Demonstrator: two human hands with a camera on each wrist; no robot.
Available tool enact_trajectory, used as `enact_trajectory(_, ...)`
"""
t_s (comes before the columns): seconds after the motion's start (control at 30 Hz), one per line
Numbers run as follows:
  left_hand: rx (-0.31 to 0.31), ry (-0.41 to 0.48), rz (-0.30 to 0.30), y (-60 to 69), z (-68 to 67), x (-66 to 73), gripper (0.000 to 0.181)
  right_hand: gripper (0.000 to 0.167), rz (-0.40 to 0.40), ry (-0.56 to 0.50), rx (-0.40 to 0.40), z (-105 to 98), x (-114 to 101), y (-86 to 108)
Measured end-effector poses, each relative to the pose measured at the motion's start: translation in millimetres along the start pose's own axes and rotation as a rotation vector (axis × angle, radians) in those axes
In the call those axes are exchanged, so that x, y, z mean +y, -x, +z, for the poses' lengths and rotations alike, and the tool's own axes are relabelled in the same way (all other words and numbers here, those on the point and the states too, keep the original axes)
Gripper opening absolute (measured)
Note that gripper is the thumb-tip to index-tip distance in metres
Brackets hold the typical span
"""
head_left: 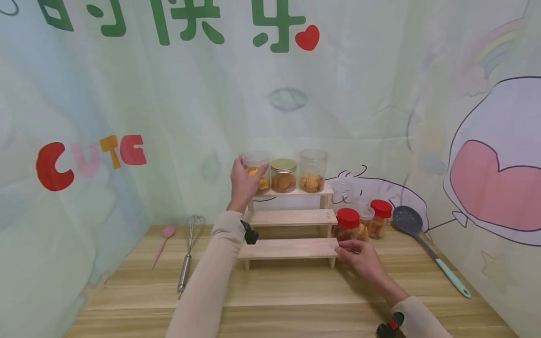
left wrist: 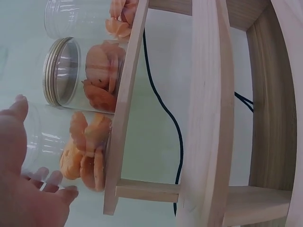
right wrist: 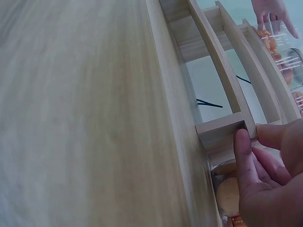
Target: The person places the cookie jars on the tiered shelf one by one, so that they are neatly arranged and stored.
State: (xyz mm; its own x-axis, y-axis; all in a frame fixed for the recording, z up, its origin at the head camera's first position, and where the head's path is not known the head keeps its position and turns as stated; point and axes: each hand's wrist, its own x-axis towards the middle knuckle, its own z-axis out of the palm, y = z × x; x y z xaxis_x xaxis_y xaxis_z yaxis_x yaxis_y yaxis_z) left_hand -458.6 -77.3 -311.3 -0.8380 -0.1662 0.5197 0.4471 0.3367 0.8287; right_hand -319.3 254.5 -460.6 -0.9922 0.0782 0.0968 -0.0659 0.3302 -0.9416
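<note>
A three-tier wooden display stand [head_left: 291,248] stands on the table. On its top tier are a clear cookie jar [left wrist: 90,153] at the left, a gold-lidded cookie jar [head_left: 283,176] in the middle and another clear cookie jar [head_left: 313,171] at the right. My left hand [head_left: 245,183] is around the left jar, its thumb in front and fingertips [left wrist: 53,179] beside the jar wall. The thumb stands away from those fingers, not visibly squeezing. Low at the right, my right hand [head_left: 361,258] pinches the end of the stand's bottom step between thumb and fingers [right wrist: 244,146].
Right of the stand are red-lidded jars [head_left: 348,218] and a clear jar of cookies [head_left: 364,216]. A slotted spoon [head_left: 422,239] lies farther right. At the left lie a whisk [head_left: 186,263] and a pink spoon [head_left: 168,232]. A printed curtain [head_left: 203,112] hangs behind; a black cord [left wrist: 165,106] runs behind the stand.
</note>
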Motion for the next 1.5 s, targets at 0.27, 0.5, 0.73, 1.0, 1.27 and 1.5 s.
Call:
enact_trajectory(0.27,-0.001,-0.014,-0.063,18.0,-8.2,-8.9,0.094,0.038,-0.020,0.009,-0.008,-1,-3,3.1)
enact_trajectory(0.5,0.026,0.008,-0.105,52.7,-16.9,-26.0,0.093,0.038,-0.025,0.007,-0.006,0,-3,4.5)
enact_trajectory(0.73,0.022,0.085,-0.176,89.1,-33.6,-58.3,0.088,0.038,-0.031,0.018,-0.014,1,-2,4.4)
enact_trajectory(1.0,-0.072,0.043,-0.246,124.8,-40.6,-87.2,0.088,0.043,-0.023,0.040,-0.025,-2,-3,4.1)
enact_trajectory(1.27,-0.170,-0.047,-0.323,150.6,-47.3,-95.1,0.089,0.041,-0.012,0.063,-0.026,-3,-8,4.9)
enact_trajectory(1.5,-0.197,-0.097,-0.344,164.9,-49.5,-90.3,0.082,0.036,-0.030,0.164,0.016,-6,-13,8.0)
